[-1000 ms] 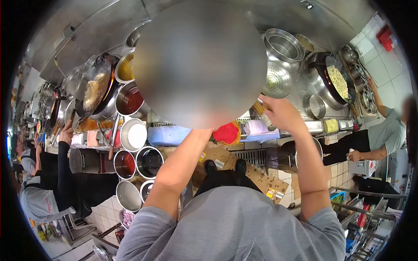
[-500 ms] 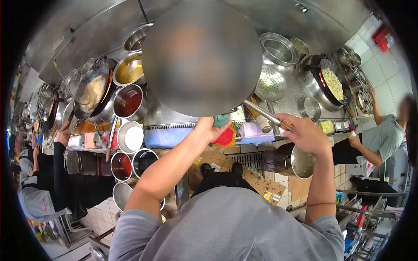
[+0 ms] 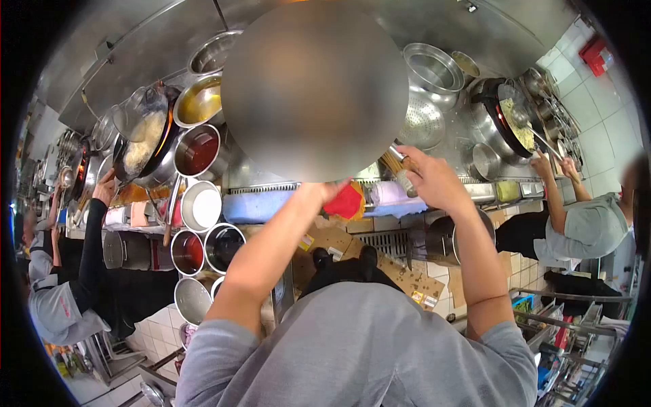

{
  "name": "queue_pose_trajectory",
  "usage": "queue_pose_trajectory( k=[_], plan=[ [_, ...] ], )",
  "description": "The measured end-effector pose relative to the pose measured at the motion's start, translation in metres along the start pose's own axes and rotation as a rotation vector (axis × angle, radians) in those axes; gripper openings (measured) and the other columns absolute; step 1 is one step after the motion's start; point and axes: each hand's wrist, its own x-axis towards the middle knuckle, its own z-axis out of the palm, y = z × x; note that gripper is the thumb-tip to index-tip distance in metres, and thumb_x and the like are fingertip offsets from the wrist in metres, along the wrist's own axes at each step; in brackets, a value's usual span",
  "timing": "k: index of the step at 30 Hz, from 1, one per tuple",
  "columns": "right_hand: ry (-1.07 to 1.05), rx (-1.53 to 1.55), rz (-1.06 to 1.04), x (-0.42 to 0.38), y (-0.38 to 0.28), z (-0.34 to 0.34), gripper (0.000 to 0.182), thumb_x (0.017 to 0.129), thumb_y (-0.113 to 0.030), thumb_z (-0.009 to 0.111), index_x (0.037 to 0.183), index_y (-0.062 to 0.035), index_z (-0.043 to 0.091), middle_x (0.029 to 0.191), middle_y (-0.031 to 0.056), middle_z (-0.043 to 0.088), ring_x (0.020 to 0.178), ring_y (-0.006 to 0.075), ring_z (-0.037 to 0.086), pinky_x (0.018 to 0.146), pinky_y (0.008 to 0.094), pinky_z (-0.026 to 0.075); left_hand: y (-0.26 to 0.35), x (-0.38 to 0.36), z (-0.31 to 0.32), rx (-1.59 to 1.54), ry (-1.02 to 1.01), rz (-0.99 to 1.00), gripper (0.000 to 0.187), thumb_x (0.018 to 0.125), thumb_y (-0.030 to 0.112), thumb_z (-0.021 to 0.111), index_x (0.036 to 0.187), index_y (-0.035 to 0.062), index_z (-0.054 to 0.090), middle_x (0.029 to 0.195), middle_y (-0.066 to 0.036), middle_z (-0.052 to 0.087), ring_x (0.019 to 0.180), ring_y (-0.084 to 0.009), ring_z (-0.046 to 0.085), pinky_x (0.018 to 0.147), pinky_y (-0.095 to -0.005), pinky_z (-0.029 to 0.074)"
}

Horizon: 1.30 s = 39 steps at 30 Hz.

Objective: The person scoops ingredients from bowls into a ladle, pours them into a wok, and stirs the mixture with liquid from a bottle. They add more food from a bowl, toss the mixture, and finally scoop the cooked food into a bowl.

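The fingers of my left hand (image 3: 327,192) run behind the large blurred disc. They look curled, and the green cloth they gripped half a second ago is now hidden. Just below them is a red cloth (image 3: 344,202) with a yellow edge. My right hand (image 3: 430,175) is closed around the handle of a long-handled metal utensil (image 3: 397,152), whose working end is lost in the blur. Beside that hand stand a bundle of wooden sticks (image 3: 392,163) and a perforated metal strainer (image 3: 422,122).
Left are pots of yellow liquid (image 3: 199,103), red sauce (image 3: 198,150) and white contents (image 3: 201,205), then a wok (image 3: 144,144) tended by a co-worker (image 3: 57,308). Right, another person (image 3: 576,227) works at a wok of pale food (image 3: 519,129). Folded blue cloths (image 3: 261,206) line the counter's front edge.
My right hand has moved left and up with the utensil, so less of its handle shows. My left hand has gone slightly left. The person on the right now has both hands raised toward their wok.
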Motion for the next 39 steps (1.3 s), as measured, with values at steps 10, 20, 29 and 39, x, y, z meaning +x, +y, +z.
queue_pose_trajectory(
  k=[10, 20, 29, 39],
  plan=[
    [-0.161, -0.129, -0.044, 0.000, 0.005, -0.041, 0.046, 0.077, -0.010, 0.057, 0.122, -0.0110, 0.052, 0.094, 0.0175, 0.063, 0.088, 0.0367, 0.059, 0.078, 0.0396, 0.046, 0.027, -0.014, 0.030, 0.092, -0.026, -0.022, 0.014, 0.087, 0.024, 0.051, 0.089, 0.0102, 0.052, 0.079, -0.007, 0.056, 0.073, -0.0217, 0.057, 0.075, -0.0413, 0.053],
    [0.065, -0.036, -0.017, 0.024, -0.011, 0.008, 0.044, 0.081, -0.010, 0.055, 0.124, -0.0122, 0.049, 0.098, 0.0198, 0.062, 0.092, 0.0391, 0.058, 0.081, 0.0426, 0.045, -0.026, -0.030, -0.017, 0.039, -0.026, -0.016, 0.012, 0.085, 0.021, 0.052, 0.090, 0.0110, 0.050, 0.085, -0.006, 0.054, 0.078, -0.0222, 0.055, 0.076, -0.0455, 0.052],
    [-0.137, -0.015, 0.076, -0.005, 0.023, 0.000, 0.047, 0.081, -0.014, 0.056, 0.127, -0.0061, 0.046, 0.097, 0.0211, 0.062, 0.091, 0.0394, 0.058, 0.079, 0.0415, 0.045, 0.039, 0.067, 0.003, 0.072, 0.023, 0.108, 0.013, 0.080, 0.024, 0.055, 0.086, 0.0131, 0.050, 0.078, -0.003, 0.052, 0.071, -0.0198, 0.053, 0.064, -0.0364, 0.051],
    [-0.124, 0.729, 0.315, 0.096, 0.026, 0.106, 0.045, 0.089, -0.015, 0.052, 0.131, -0.0069, 0.043, 0.071, 0.0023, 0.054, 0.046, 0.0077, 0.045, 0.038, 0.0226, 0.037, 0.045, 0.052, 0.004, -0.029, -0.071, 0.060, 0.020, 0.079, 0.020, 0.057, 0.092, 0.0066, 0.050, 0.088, -0.010, 0.054, 0.080, -0.0257, 0.056, 0.072, -0.0435, 0.053]
  ],
)
